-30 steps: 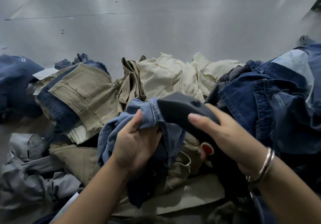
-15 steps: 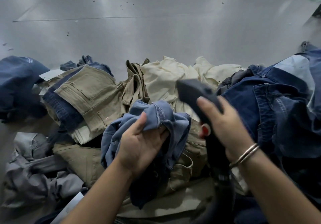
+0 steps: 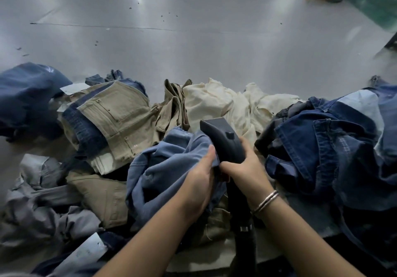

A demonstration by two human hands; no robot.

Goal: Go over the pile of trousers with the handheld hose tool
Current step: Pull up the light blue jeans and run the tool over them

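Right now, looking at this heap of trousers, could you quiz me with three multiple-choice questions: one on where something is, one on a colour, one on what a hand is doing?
1. Where do the cream trousers lie?
A. at the far edge of the pile, beyond the tool
B. under the person's left forearm
C. on the green mat

2. What colour is the garment gripped by the left hand?
A. khaki
B. light blue
C. cream

3. What is the right hand doing?
A. resting flat on the table
B. pinching a paper tag
C. gripping the dark hose tool

Answers:
1 A, the cream cloth sits behind the tool head, next to bare table.
2 B, the cloth bunched under its thumb is pale blue.
3 C, its fingers wrap the tool's handle.
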